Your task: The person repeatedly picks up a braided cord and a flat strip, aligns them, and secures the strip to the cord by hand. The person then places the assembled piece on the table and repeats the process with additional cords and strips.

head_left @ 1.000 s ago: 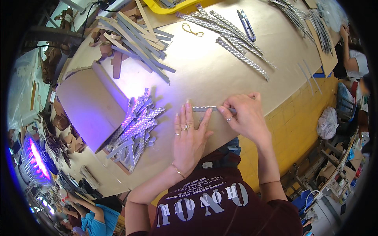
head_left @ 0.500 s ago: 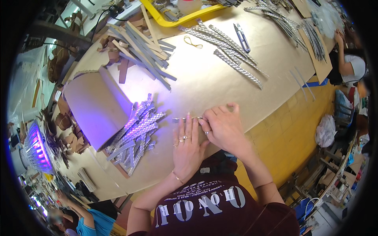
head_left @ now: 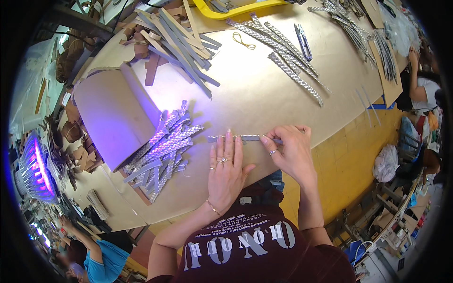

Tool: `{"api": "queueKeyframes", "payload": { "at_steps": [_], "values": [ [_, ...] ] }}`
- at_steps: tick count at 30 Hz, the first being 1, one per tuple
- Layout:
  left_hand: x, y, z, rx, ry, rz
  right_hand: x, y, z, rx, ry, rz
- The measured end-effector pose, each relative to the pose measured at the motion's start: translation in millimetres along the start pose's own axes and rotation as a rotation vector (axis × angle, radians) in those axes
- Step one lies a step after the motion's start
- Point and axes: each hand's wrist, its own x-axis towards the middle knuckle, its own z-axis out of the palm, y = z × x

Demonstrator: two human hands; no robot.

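A narrow grey strip with a silver braided edge [head_left: 251, 138] lies across the brown-papered table in front of me. My left hand [head_left: 225, 178] rests flat on it, fingers stretched out and pressing near its left end. At the strip's right end, my right hand [head_left: 293, 153] pinches it between thumb and fingertips. Left of my hands is a loose heap of silver braided strips with grey backing [head_left: 163, 148]. Longer silver braids [head_left: 283, 52] lie farther off, beside a pair of thread snips [head_left: 303, 42].
A curved brown sheet [head_left: 113, 113] stands at the left, by a glowing purple lamp [head_left: 40, 167]. Grey and tan strips [head_left: 181, 45] are piled at the far left, near a yellow tray [head_left: 236, 13] and a rubber band [head_left: 244, 41]. Co-workers sit at both sides.
My right hand has moved right along the strip, which now shows wider and flat between my hands. My left hand stays flat on it. The view has shifted slightly.
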Motion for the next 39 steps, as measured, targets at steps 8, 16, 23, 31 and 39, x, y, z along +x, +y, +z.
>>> {"api": "queueKeyframes", "payload": {
  "at_steps": [8,16,23,31,39],
  "values": [
    [3,3,-7,0.072,-0.016,0.011,1,1,3,-0.014,0.027,-0.023],
    [7,16,1,0.181,0.021,0.006,2,2,8,-0.059,0.065,-0.041],
    [7,18,7,0.18,0.102,0.003,-9,7,-3,-0.119,0.026,0.207],
    [6,18,14,0.127,0.141,0.022,-21,36,14,0.247,0.207,0.122],
    [14,15,11,-0.025,0.042,0.137,-19,30,10,0.146,0.196,0.112]
  ]
}}
